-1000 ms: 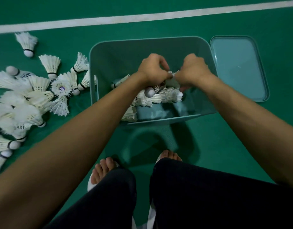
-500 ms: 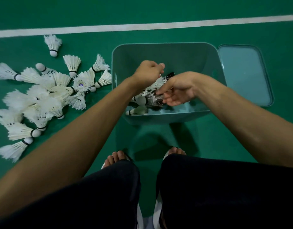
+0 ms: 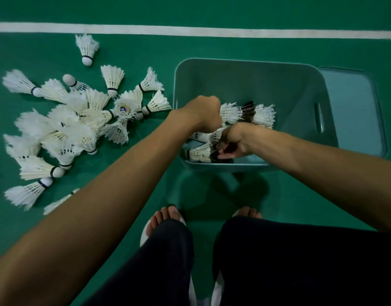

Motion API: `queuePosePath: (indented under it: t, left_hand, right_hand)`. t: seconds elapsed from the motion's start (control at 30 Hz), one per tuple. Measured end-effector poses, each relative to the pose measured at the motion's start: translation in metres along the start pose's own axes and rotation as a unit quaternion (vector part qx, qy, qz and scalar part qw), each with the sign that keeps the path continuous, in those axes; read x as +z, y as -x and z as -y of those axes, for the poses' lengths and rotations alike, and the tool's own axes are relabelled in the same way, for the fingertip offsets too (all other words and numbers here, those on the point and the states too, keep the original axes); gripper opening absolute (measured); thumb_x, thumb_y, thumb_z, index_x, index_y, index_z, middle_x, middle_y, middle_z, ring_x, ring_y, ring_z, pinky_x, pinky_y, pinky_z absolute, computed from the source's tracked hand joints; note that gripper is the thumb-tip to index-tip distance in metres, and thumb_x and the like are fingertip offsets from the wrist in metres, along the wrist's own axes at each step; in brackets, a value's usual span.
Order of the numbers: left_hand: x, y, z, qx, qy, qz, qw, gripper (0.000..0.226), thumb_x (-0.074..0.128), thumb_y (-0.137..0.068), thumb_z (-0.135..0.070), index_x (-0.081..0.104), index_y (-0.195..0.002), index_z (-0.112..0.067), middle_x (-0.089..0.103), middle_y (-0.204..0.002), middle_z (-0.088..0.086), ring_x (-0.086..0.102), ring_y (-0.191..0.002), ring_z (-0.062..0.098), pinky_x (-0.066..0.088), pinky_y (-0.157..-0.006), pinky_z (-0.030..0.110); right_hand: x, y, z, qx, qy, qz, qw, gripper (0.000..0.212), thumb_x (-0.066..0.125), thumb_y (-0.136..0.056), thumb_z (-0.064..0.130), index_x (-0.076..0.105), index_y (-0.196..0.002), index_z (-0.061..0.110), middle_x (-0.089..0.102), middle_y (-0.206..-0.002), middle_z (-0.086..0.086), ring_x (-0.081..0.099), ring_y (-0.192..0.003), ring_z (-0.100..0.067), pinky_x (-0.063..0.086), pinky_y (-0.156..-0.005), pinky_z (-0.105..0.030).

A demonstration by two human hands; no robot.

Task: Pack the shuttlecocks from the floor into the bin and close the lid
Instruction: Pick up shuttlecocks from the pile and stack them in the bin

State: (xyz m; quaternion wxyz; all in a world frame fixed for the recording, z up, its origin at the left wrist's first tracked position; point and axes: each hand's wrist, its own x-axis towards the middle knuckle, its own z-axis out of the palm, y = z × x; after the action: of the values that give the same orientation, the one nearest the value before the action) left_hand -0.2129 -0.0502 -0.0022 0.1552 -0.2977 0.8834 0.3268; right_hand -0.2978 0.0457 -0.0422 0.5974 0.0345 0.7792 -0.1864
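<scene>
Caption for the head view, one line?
Left hand and right hand reach into the teal bin among shuttlecocks; its lid lies alongside, a pile on the floor.

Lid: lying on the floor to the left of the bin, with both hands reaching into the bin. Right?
Wrong side. The head view shows the lid lying on the floor to the right of the bin, not the left. The rest holds: the left hand and the right hand both reach into the bin.

Green floor [image 3: 212, 49]: shuttlecocks [image 3: 80, 129] heaped left, bin [image 3: 245, 62] centre, lid [image 3: 353, 111] beside bin.
</scene>
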Motion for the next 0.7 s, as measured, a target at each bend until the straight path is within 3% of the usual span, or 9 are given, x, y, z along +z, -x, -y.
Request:
queuePosePath:
  t: [0.07, 0.27, 0.37, 0.4, 0.47, 0.57, 0.63, 0.7]
  left_hand:
    - [-0.001, 0.001, 0.004, 0.003, -0.009, -0.007, 1.000, 0.028, 0.047, -0.084, -0.008, 0.063, -0.106, -0.002, 0.067, -0.106, 0.018, 0.063, -0.100, 0.035, 0.055, -0.090, 0.051]
    - [-0.003, 0.008, 0.002, 0.014, -0.008, -0.029, 0.999, 0.029, 0.047, -0.084, -0.004, 0.063, -0.108, -0.001, 0.066, -0.107, 0.018, 0.063, -0.100, 0.036, 0.055, -0.088, 0.051]
    - [-0.004, 0.012, -0.004, 0.017, -0.016, -0.036, 0.999, 0.029, 0.045, -0.084, -0.003, 0.061, -0.108, -0.003, 0.064, -0.106, 0.016, 0.061, -0.099, 0.035, 0.055, -0.087, 0.051]
    - [-0.004, 0.013, -0.006, 0.017, -0.024, -0.033, 0.999, 0.027, 0.045, -0.085, -0.003, 0.060, -0.107, -0.004, 0.063, -0.106, 0.015, 0.061, -0.098, 0.034, 0.055, -0.087, 0.050]
    - [0.001, 0.012, -0.010, 0.018, -0.047, -0.017, 0.999, 0.021, 0.046, -0.086, -0.004, 0.060, -0.102, -0.007, 0.063, -0.102, 0.013, 0.061, -0.096, 0.033, 0.055, -0.087, 0.048]
    - [0.011, 0.011, -0.017, 0.018, -0.081, 0.022, 0.996, 0.013, 0.052, -0.088, -0.007, 0.062, -0.096, -0.008, 0.066, -0.097, 0.012, 0.061, -0.089, 0.031, 0.056, -0.081, 0.041]
    - [0.018, 0.013, -0.020, 0.016, -0.097, 0.060, 0.993, 0.015, 0.054, -0.091, -0.007, 0.066, -0.100, -0.004, 0.067, -0.097, 0.012, 0.061, -0.085, 0.029, 0.051, -0.072, 0.037]
    - [0.027, 0.012, -0.017, 0.018, -0.091, 0.081, 0.992, 0.023, 0.051, -0.090, -0.004, 0.067, -0.107, -0.003, 0.070, -0.102, 0.014, 0.065, -0.091, 0.031, 0.051, -0.073, 0.040]
  right_hand:
    - [0.004, -0.003, 0.001, 0.014, 0.014, -0.003, 1.000, 0.027, 0.049, -0.100, -0.006, 0.051, -0.074, -0.001, 0.049, -0.073, -0.011, 0.050, -0.064, -0.019, 0.056, -0.064, -0.038]
    - [0.002, 0.002, -0.002, -0.015, 0.112, -0.061, 0.992, 0.031, 0.048, -0.099, 0.000, 0.052, -0.069, 0.005, 0.054, -0.070, -0.008, 0.050, -0.057, -0.020, 0.034, -0.058, -0.026]
    - [0.002, 0.004, -0.001, -0.041, 0.187, -0.105, 0.976, 0.005, 0.067, -0.092, 0.008, 0.063, -0.092, 0.005, 0.066, -0.084, -0.010, 0.065, -0.075, -0.022, 0.046, -0.063, -0.029]
    - [-0.001, 0.002, 0.000, -0.069, 0.252, -0.131, 0.956, 0.021, 0.077, -0.086, 0.014, 0.064, -0.099, 0.004, 0.070, -0.090, -0.011, 0.069, -0.080, -0.024, 0.051, -0.062, -0.030]
    - [-0.009, 0.007, 0.001, -0.131, 0.340, -0.187, 0.912, 0.037, 0.089, -0.073, 0.026, 0.067, -0.093, 0.003, 0.074, -0.092, -0.012, 0.071, -0.075, -0.025, 0.051, -0.054, -0.028]
    - [-0.018, 0.014, -0.001, -0.184, 0.410, -0.189, 0.873, 0.045, 0.091, -0.067, 0.043, 0.065, -0.074, 0.006, 0.069, -0.073, -0.010, 0.063, -0.057, -0.021, 0.049, -0.053, -0.027]
    - [-0.025, 0.020, -0.002, -0.191, 0.410, -0.139, 0.881, 0.039, 0.084, -0.080, 0.037, 0.070, -0.076, 0.001, 0.068, -0.065, -0.012, 0.063, -0.052, -0.024, 0.054, -0.054, -0.031]
    - [-0.039, 0.025, -0.002, -0.168, 0.380, -0.097, 0.905, 0.030, 0.077, -0.089, 0.026, 0.073, -0.079, -0.002, 0.074, -0.069, -0.015, 0.070, -0.056, -0.029, 0.060, -0.057, -0.034]
